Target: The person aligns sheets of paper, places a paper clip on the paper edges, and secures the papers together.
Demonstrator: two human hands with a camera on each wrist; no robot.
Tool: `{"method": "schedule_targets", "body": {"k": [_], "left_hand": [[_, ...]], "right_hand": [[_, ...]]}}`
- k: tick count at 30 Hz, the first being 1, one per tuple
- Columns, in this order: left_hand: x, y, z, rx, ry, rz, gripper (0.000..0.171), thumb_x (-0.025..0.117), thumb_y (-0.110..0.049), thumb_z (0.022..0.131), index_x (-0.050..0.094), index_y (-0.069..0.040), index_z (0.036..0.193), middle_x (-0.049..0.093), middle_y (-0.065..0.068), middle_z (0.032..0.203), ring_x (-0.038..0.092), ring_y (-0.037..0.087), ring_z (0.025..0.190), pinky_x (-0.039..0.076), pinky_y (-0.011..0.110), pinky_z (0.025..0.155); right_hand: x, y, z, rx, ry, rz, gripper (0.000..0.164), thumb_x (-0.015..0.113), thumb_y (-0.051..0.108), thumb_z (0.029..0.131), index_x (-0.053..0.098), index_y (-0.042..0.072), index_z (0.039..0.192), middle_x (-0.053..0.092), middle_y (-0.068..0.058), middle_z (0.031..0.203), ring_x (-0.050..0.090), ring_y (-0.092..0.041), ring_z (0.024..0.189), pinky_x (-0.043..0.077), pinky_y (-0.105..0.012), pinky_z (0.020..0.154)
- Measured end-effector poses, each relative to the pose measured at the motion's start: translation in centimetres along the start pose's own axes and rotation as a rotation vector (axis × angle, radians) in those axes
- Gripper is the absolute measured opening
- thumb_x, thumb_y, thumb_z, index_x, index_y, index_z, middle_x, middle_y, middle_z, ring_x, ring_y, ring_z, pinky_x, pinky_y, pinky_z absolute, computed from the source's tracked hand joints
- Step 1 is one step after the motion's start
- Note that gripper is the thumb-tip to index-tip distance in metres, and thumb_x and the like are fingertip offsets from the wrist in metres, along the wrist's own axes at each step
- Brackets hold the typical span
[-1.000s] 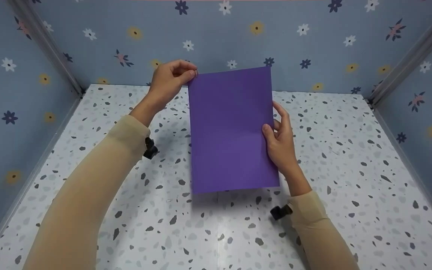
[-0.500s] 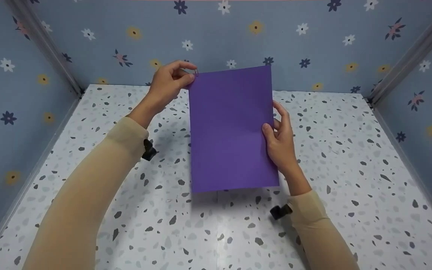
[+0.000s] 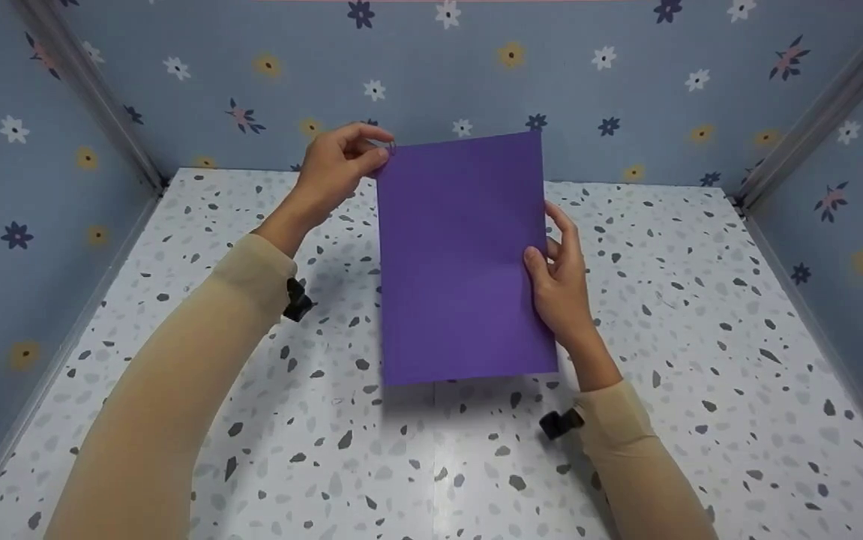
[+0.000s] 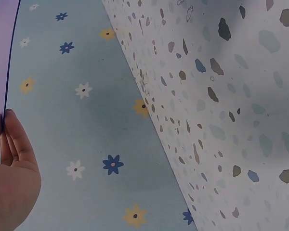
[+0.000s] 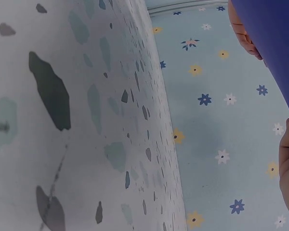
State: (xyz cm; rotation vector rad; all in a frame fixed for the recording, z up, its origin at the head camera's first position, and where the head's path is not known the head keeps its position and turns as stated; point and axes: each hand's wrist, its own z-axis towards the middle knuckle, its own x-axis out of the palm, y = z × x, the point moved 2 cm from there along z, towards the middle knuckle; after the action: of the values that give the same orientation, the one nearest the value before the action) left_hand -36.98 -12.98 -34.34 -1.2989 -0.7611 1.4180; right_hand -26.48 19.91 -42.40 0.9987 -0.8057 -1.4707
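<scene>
A purple sheet of paper [image 3: 461,262] is held up over the speckled table, its face toward the head camera. A small paper clip [image 3: 393,148] sits at its upper left corner. My left hand [image 3: 335,169] pinches that corner, the thumb in front and the index fingertip right by the clip. In the left wrist view the thumb and fingers of the left hand [image 4: 14,168] close on the edge of the paper [image 4: 2,53]. On the right edge, my right hand [image 3: 562,289] grips the sheet, thumb on its face and the other fingers partly hidden behind.
The white speckled table [image 3: 701,337] spreads beneath the paper. Blue floral panels rise at the back [image 3: 431,75], left [image 3: 56,195] and right. Each sleeve cuff has a small black wrist camera, one at the left [image 3: 298,300] and one at the right [image 3: 561,424].
The left index finger has lifted slightly from the thumb, so the paper clip at the corner shows more. The paper and the right hand have hardly moved.
</scene>
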Motion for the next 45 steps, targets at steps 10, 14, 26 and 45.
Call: {"method": "schedule_targets", "body": {"k": [10, 14, 26, 45], "left_hand": [[0.09, 0.02, 0.11, -0.011, -0.012, 0.009, 0.027, 0.067, -0.018, 0.107, 0.073, -0.011, 0.132, 0.071, 0.003, 0.107, 0.07, 0.021, 0.1, 0.057, 0.034, 0.097], [0.16, -0.03, 0.07, -0.017, -0.022, 0.009, 0.024, 0.067, -0.018, 0.107, 0.075, -0.013, 0.129, 0.071, 0.004, 0.107, 0.071, 0.021, 0.099, 0.057, 0.038, 0.099], [0.19, 0.01, 0.05, -0.018, -0.025, 0.014, 0.023, 0.066, -0.019, 0.107, 0.075, -0.012, 0.127, 0.07, 0.004, 0.108, 0.07, 0.02, 0.101, 0.056, 0.038, 0.101], [0.18, 0.0, 0.08, -0.016, -0.04, 0.025, 0.019, 0.068, -0.018, 0.106, 0.078, -0.012, 0.121, 0.073, 0.005, 0.111, 0.07, 0.019, 0.1, 0.058, 0.033, 0.095]], "right_hand": [[0.03, -0.11, 0.01, 0.009, -0.001, 0.003, 0.061, 0.052, 0.007, 0.111, 0.03, 0.02, 0.167, 0.067, -0.018, 0.136, 0.072, -0.027, 0.111, 0.062, -0.035, 0.078], [0.04, -0.15, 0.04, 0.003, -0.003, 0.005, 0.061, 0.051, 0.006, 0.111, 0.031, 0.019, 0.167, 0.067, -0.018, 0.136, 0.072, -0.027, 0.112, 0.062, -0.035, 0.079], [0.02, -0.15, 0.03, -0.008, 0.015, 0.006, 0.06, 0.053, 0.013, 0.112, 0.029, 0.021, 0.167, 0.068, -0.014, 0.136, 0.072, -0.026, 0.113, 0.062, -0.037, 0.081], [-0.01, -0.12, 0.05, 0.004, 0.006, -0.006, 0.06, 0.053, 0.011, 0.112, 0.03, 0.02, 0.167, 0.068, -0.017, 0.137, 0.072, -0.028, 0.112, 0.061, -0.034, 0.08]]}}
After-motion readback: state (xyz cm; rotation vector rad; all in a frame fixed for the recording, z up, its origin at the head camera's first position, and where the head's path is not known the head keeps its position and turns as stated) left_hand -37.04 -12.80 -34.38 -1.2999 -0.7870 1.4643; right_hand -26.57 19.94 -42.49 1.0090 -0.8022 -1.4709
